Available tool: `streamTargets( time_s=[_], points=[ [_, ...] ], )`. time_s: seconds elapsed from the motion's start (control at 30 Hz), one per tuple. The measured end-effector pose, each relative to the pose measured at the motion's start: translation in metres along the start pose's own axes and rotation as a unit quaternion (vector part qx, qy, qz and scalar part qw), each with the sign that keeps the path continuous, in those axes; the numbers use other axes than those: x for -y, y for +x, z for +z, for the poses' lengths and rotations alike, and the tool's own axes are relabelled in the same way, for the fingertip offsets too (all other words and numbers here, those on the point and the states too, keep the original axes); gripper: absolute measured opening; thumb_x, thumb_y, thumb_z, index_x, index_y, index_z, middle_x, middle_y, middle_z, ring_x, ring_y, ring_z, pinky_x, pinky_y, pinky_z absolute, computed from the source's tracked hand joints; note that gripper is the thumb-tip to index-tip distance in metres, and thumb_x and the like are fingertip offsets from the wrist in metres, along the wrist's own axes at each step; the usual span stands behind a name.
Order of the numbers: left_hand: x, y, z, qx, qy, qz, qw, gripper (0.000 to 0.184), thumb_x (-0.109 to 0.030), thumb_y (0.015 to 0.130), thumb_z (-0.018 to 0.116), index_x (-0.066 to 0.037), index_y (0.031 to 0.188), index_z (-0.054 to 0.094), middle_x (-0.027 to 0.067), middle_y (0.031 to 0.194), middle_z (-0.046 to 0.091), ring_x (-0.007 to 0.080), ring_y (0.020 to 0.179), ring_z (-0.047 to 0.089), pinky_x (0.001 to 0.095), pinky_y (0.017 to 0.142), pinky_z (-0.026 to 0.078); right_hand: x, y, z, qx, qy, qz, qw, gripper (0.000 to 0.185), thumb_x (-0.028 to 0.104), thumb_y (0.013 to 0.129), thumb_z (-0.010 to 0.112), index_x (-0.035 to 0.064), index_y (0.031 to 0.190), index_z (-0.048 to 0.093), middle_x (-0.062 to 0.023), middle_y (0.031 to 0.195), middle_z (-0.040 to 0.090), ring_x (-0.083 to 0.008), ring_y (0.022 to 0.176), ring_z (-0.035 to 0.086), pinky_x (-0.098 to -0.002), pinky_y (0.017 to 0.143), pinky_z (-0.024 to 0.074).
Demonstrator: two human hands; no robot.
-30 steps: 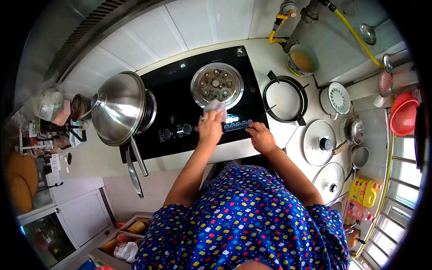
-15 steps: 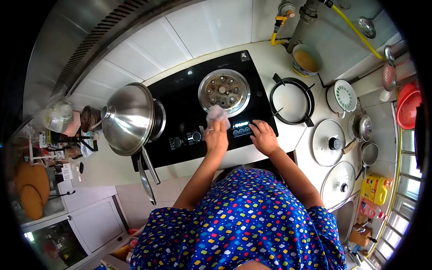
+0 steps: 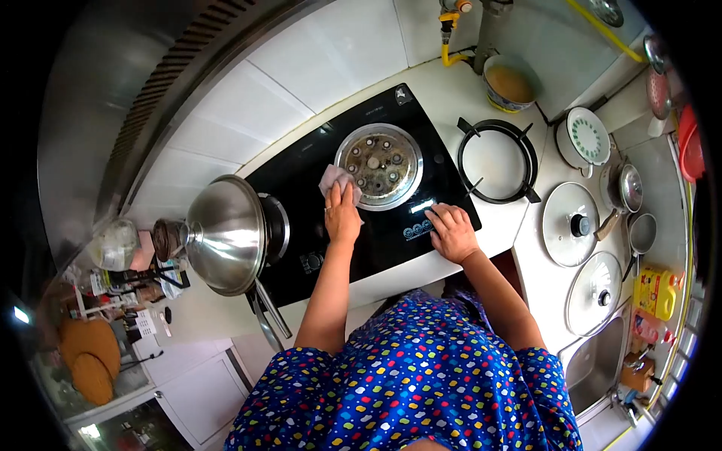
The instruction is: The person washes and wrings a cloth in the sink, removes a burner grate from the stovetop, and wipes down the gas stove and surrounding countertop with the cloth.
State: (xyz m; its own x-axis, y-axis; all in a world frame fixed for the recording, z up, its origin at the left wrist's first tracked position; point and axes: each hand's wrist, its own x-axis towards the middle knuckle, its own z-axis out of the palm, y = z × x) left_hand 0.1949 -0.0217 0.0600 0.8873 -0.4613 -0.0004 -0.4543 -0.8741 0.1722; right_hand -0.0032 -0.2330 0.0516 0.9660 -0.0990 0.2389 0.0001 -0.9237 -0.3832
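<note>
Stove [image 3: 301, 173]: black glass, on the white counter [image 3: 440, 105] below tiles [image 3: 331, 60].
Lidded pan [image 3: 227, 240]: over the left side.
Left hand [image 3: 342, 219]: grasping a cloth [image 3: 335, 179] at the burner's [image 3: 387, 161] rim.
Burner: uncovered, brown stains still on it.
Right hand [image 3: 453, 233]: released, resting near the controls [image 3: 418, 228].
Pan support [image 3: 500, 200]: off, on the counter.

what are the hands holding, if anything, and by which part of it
The left hand holds a pale cloth under its fingers, by the near part; the exact grip is hidden. The right hand holds nothing visible.
</note>
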Motion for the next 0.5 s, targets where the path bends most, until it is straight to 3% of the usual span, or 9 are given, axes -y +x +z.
streamTargets(
  time_s=[0.17, 0.3, 0.5],
  points=[
    [0.026, 0.040, -0.002, -0.010, -0.006, 0.093, 0.996, 0.043, -0.008, 0.088, 0.055, -0.016, 0.130, 0.058, 0.0119, 0.146, 0.040, 0.0354, 0.133, 0.039, 0.0432, 0.106, 0.040, -0.003, 0.002, 0.002, 0.010, 0.017, 0.009, 1.000, 0.050, 0.024, 0.078, 0.063, 0.0096, 0.126, 0.056, -0.0081, 0.130, 0.052, -0.0246, 0.122, 0.045, -0.0398, 0.104, 0.0345],
    [0.039, 0.081, -0.005, 0.005, -0.048, 0.153, 0.987, 0.048, 0.002, 0.084, 0.056, -0.020, 0.126, 0.062, 0.0106, 0.142, 0.046, 0.0361, 0.130, 0.042, 0.0429, 0.104, 0.041, -0.001, 0.003, -0.001, -0.004, 0.013, 0.004, 1.000, 0.051, 0.025, 0.077, 0.062, 0.0081, 0.125, 0.057, -0.0085, 0.129, 0.052, -0.0248, 0.121, 0.047, -0.0397, 0.104, 0.0355],
    [0.040, 0.130, -0.015, 0.048, -0.049, 0.237, 0.969, 0.048, 0.004, 0.084, 0.055, -0.021, 0.124, 0.064, 0.0080, 0.141, 0.047, 0.0331, 0.127, 0.044, 0.0404, 0.103, 0.042, -0.001, 0.003, -0.003, -0.004, 0.017, 0.005, 1.000, 0.051, 0.025, 0.076, 0.062, 0.0079, 0.124, 0.057, -0.0082, 0.128, 0.052, -0.0249, 0.121, 0.047, -0.0393, 0.103, 0.0364]
  ],
)
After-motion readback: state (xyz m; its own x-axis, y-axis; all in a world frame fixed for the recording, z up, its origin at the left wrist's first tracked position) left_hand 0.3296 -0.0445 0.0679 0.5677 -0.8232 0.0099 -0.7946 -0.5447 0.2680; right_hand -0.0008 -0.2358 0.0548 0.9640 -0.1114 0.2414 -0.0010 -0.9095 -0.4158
